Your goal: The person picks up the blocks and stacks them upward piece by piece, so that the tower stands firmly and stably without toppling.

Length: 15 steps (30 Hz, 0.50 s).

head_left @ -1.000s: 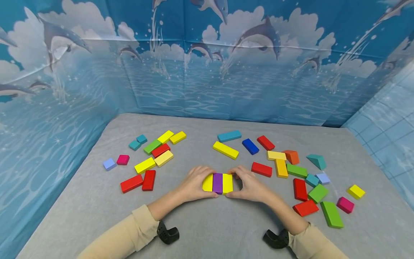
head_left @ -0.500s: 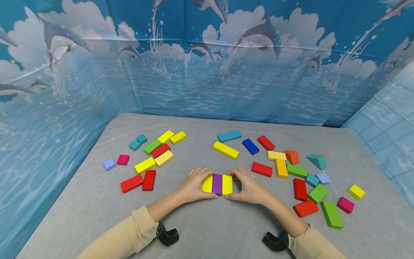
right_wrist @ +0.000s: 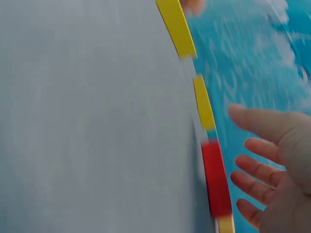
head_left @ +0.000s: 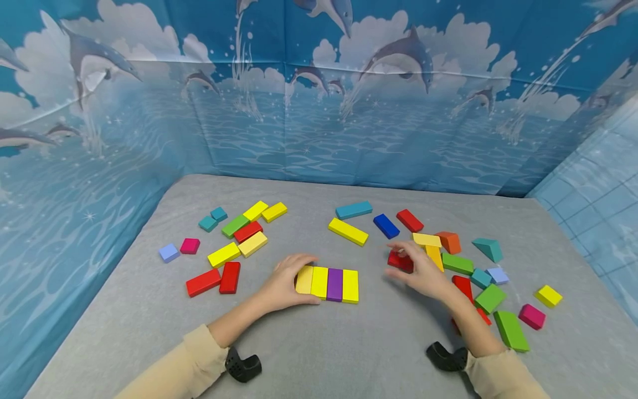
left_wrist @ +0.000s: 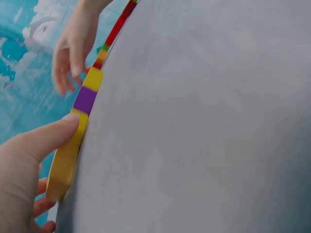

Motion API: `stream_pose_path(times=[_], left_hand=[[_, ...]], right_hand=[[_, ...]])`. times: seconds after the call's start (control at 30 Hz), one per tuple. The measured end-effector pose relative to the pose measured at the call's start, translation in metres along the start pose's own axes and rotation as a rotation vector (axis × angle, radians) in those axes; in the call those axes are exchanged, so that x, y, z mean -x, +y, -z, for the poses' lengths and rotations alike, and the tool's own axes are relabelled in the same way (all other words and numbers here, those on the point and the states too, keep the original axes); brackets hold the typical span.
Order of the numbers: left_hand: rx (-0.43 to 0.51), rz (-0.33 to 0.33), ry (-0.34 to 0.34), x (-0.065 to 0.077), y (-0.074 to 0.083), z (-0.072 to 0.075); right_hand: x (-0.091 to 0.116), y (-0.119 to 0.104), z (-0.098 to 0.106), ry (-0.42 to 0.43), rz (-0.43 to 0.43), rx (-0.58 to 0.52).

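Observation:
Four-sided wooden blocks stand side by side in a short row: a pale yellow block (head_left: 304, 280), a yellow block (head_left: 319, 283), a purple block (head_left: 335, 285) and another yellow block (head_left: 351, 287) at the right end. My left hand (head_left: 285, 284) grips the row's left end around the pale yellow block, fingers behind and thumb along the front. In the left wrist view its thumb (left_wrist: 53, 133) lies against yellow wood. To the right, my right hand (head_left: 423, 274) hovers with spread fingers by a red block (head_left: 400, 261), which it partly hides. The right wrist view shows its fingers apart from the red block (right_wrist: 216, 179).
A long yellow block (head_left: 348, 231), a teal block (head_left: 354, 209) and a dark blue block (head_left: 386, 226) lie behind. Several coloured blocks are scattered left and right, including a green block (head_left: 512, 331). A dolphin-print curtain (head_left: 309, 138) borders the grey tabletop (head_left: 319, 349).
My right hand has left the row and moved right to the red block. My left hand has slid slightly left, uncovering the pale yellow block. The row stays almost in place.

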<state>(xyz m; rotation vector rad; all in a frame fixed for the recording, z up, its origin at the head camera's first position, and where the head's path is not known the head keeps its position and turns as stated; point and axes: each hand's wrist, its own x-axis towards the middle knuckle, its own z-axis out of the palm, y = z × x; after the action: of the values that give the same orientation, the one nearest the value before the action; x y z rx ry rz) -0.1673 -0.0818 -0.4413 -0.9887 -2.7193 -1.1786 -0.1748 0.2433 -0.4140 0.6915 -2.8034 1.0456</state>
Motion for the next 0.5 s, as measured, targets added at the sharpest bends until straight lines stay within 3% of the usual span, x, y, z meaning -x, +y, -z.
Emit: stream_pose_path(times=[0.2, 0.5], left_hand=[[0.077, -0.017, 0.015, 0.017, -0.011, 0.010], [0.027, -0.065, 0.070, 0.026, -0.017, 0.011]], right_hand=[[0.013, 0.025, 0.020, 0.056, -0.032, 0.084], [0.017, 0.032, 0.022, 0.014, -0.090, 0.127]])
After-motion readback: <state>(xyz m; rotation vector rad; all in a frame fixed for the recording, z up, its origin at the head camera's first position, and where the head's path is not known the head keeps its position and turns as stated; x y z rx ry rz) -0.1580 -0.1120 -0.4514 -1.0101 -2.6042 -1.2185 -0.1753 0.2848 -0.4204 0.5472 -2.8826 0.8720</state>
